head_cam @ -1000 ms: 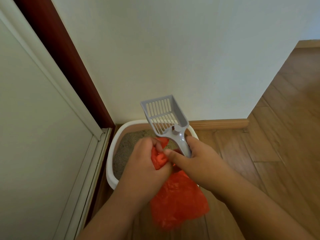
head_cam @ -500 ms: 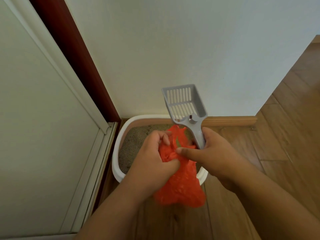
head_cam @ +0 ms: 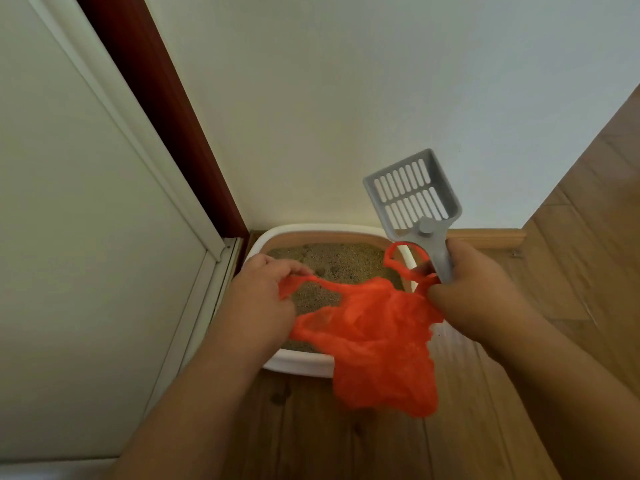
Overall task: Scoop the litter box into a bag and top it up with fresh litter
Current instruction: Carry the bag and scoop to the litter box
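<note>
We hold the bag, an orange plastic one, spread between both hands over the litter box. Our left hand pinches one handle loop at 9 o'clock of the bag, fingers curled round the thin strip. Our right hand at 3 o'clock grips two things at once: the scoop by its handle, and the bag's other edge under the thumb. The second handle loop stands up just beside the scoop's handle.

No brand, label or writing can be read on the bag, the scoop or the box.

The scoop is grey, slotted, its head tilted up toward 12 o'clock in front of the wall. The box is white-rimmed and holds sandy litter with a few dents in it. Its far edge lies against the wall at 12 o'clock; its left edge lies near the door frame at 9 o'clock. The bag's body hangs over the near rim at 6 o'clock. Bare wooden floor lies from 3 o'clock round to 6 o'clock of the box.
</note>
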